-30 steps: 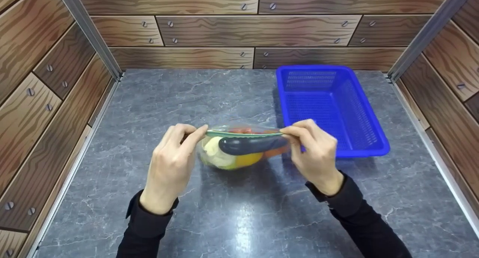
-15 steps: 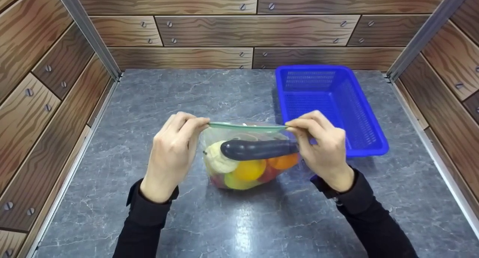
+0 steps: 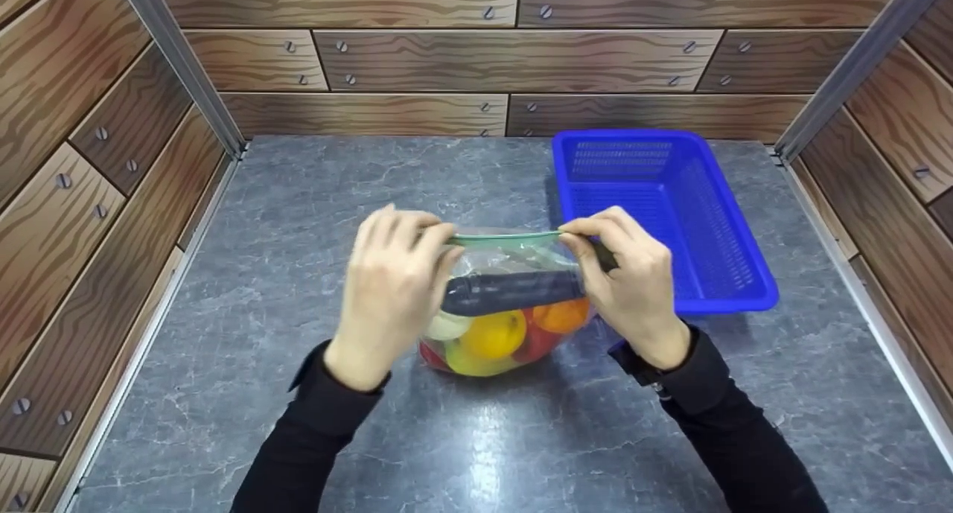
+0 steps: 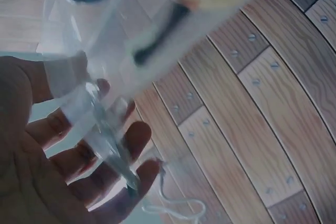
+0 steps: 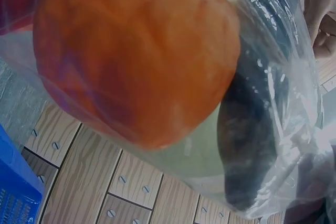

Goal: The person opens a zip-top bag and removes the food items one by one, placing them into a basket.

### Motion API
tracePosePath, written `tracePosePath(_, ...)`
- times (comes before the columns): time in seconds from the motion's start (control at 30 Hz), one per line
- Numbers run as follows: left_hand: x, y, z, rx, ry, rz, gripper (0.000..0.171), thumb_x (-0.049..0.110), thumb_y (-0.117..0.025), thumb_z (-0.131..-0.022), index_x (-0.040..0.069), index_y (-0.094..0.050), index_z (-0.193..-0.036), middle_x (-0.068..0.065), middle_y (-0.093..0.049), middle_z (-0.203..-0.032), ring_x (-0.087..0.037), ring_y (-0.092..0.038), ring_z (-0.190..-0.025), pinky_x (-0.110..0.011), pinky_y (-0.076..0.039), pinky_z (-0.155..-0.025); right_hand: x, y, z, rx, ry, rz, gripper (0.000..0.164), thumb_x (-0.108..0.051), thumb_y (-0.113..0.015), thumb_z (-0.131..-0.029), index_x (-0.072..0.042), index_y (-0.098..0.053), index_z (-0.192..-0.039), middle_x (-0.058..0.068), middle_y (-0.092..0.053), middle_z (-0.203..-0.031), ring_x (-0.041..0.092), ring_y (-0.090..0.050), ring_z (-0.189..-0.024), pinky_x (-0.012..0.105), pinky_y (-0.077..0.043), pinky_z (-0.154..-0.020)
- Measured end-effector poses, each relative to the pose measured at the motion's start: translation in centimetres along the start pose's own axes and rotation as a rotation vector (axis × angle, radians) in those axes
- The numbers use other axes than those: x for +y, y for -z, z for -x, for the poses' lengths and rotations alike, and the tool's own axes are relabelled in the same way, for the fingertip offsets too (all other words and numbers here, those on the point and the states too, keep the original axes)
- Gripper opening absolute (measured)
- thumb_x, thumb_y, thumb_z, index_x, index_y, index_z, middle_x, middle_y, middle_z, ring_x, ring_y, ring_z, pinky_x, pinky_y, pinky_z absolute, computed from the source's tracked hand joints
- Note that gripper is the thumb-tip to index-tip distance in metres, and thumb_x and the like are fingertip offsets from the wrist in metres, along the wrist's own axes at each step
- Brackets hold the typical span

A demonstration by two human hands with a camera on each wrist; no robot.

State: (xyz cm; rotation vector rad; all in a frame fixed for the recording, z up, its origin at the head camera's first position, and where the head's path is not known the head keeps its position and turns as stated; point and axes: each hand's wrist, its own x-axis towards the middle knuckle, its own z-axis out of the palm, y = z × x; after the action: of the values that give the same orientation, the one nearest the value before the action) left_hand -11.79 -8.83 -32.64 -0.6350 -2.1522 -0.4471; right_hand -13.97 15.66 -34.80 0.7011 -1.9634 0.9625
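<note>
A clear zip bag [image 3: 514, 257] with a green top strip stands upright between the hands. Inside lie a dark eggplant [image 3: 514, 292], a yellow round fruit [image 3: 493, 334], an orange fruit [image 3: 562, 316], a pale cauliflower [image 3: 448, 325] partly hidden by the left hand, and something red [image 3: 540, 342]. My left hand [image 3: 391, 282] grips the left part of the zip edge; the left wrist view shows the plastic between thumb and curled fingers [image 4: 137, 139]. With thumb and forefinger, my right hand [image 3: 629, 275] pinches the strip's right end. The orange fruit [image 5: 136, 61] fills much of the right wrist view.
A blue plastic basket [image 3: 744, 304] stands at the back right, just beyond the right hand. The grey marbled tabletop [image 3: 320, 185] is bounded by wood-patterned walls [image 3: 417, 59]. A thin white looped strand [image 4: 184, 213] hangs by the left fingertips.
The bag first rose into fuller view, its top lifting away from the tabletop's front. Since then my left hand has slid right along the zip edge, covering part of the cauliflower and eggplant.
</note>
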Motion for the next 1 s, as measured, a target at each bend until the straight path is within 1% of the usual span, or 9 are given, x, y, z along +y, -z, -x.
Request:
tracePosePath(0.1,0.9,-0.7,-0.5,-0.001,-0.070,-0.029,0.013,0.021,-0.069,-0.088,0.009,-0.071,-0.093,-0.005,-0.068,-0.091,-0.022,-0.059,-0.087,-0.037,-0.048,-0.090,-0.1,0.0,0.0,-0.008,-0.003,0.002,0.007,-0.006,-0.073,-0.085,-0.006,-0.074,-0.091,0.006,-0.066,-0.080,0.015,-0.062,-0.072,0.018,-0.046,-0.068)
tracePosePath(0.2,1.3,-1.1,-0.9,-0.019,-0.097,-0.021,0.010,0.019,-0.066,-0.089,0.010,-0.070,-0.090,-0.004,-0.063,-0.084,-0.020,-0.052,-0.078,-0.029,-0.043,-0.072,0.1,0.3,0.0,0.001,-0.011,-0.016,0.011,-0.004,-0.075,-0.081,-0.007,-0.075,-0.091,0.006,-0.067,-0.080,0.013,-0.062,-0.072,0.018,-0.048,-0.069)
tracePosePath(0.33,1.0,-1.4,-1.0,-0.049,-0.062,0.014,0.009,0.017,-0.065,-0.089,0.009,-0.068,-0.089,-0.004,-0.059,-0.080,-0.020,-0.047,-0.074,-0.027,-0.040,-0.065,0.7,1.0,0.2,0.035,-0.061,-0.067,0.018,0.000,-0.080,-0.074,-0.007,-0.077,-0.090,0.005,-0.068,-0.079,0.008,-0.059,-0.070,0.016,-0.046,-0.065)
tracePosePath(0.47,0.3,-1.6,-1.1,-0.048,-0.016,0.030,0.010,0.018,-0.065,-0.089,0.008,-0.069,-0.089,-0.004,-0.060,-0.080,-0.020,-0.048,-0.073,-0.028,-0.043,-0.066,1.8,1.8,0.7,0.075,-0.183,-0.164,0.023,0.007,-0.080,-0.070,-0.002,-0.076,-0.091,0.005,-0.067,-0.078,0.004,-0.058,-0.066,0.013,-0.048,-0.059)
tracePosePath(0.57,-0.3,-1.7,-1.2,-0.050,0.019,0.033,0.011,0.018,-0.064,-0.090,0.009,-0.069,-0.089,-0.005,-0.060,-0.081,-0.021,-0.048,-0.073,-0.028,-0.042,-0.066,2.6,2.4,1.3,0.116,-0.323,-0.339,0.023,0.012,-0.076,-0.073,0.007,-0.072,-0.095,0.006,-0.069,-0.079,0.008,-0.064,-0.063,0.020,-0.055,-0.057)
tracePosePath(0.7,-1.0,-1.7,-1.2,-0.080,0.056,0.033,0.012,0.019,-0.063,-0.091,0.009,-0.069,-0.091,-0.005,-0.060,-0.082,-0.021,-0.048,-0.074,-0.028,-0.041,-0.066,3.1,2.8,1.6,0.177,-0.484,-0.602,0.018,0.012,-0.069,-0.081,0.018,-0.066,-0.098,0.013,-0.074,-0.083,0.019,-0.072,-0.067,0.031,-0.059,-0.061)
tracePosePath(0.77,-1.1,-1.6,-1.3,-0.093,0.068,0.040,0.012,0.019,-0.063,-0.091,0.009,-0.069,-0.091,-0.005,-0.060,-0.081,-0.022,-0.048,-0.074,-0.028,-0.041,-0.066,3.2,2.8,1.5,0.181,-0.516,-0.659,0.019,0.009,-0.067,-0.083,0.019,-0.066,-0.100,0.015,-0.075,-0.085,0.021,-0.073,-0.071,0.033,-0.059,-0.064)
tracePosePath(0.9,-1.0,-1.5,-1.4,-0.104,0.070,0.052,0.012,0.019,-0.064,-0.091,0.009,-0.069,-0.091,-0.005,-0.060,-0.081,-0.021,-0.048,-0.074,-0.027,-0.042,-0.066,3.2,2.6,1.1,0.174,-0.525,-0.657,0.020,0.005,-0.069,-0.084,0.017,-0.067,-0.100,0.015,-0.075,-0.087,0.021,-0.073,-0.071,0.035,-0.059,-0.065)
tracePosePath(1.0,-0.7,-1.6,-1.6,-0.110,0.068,0.042,0.012,0.019,-0.064,-0.091,0.008,-0.070,-0.091,-0.005,-0.061,-0.081,-0.021,-0.049,-0.074,-0.027,-0.043,-0.066,3.1,2.4,1.0,0.206,-0.523,-0.666,0.018,0.006,-0.070,-0.082,0.019,-0.067,-0.095,0.015,-0.075,-0.082,0.020,-0.072,-0.066,0.035,-0.059,-0.061)
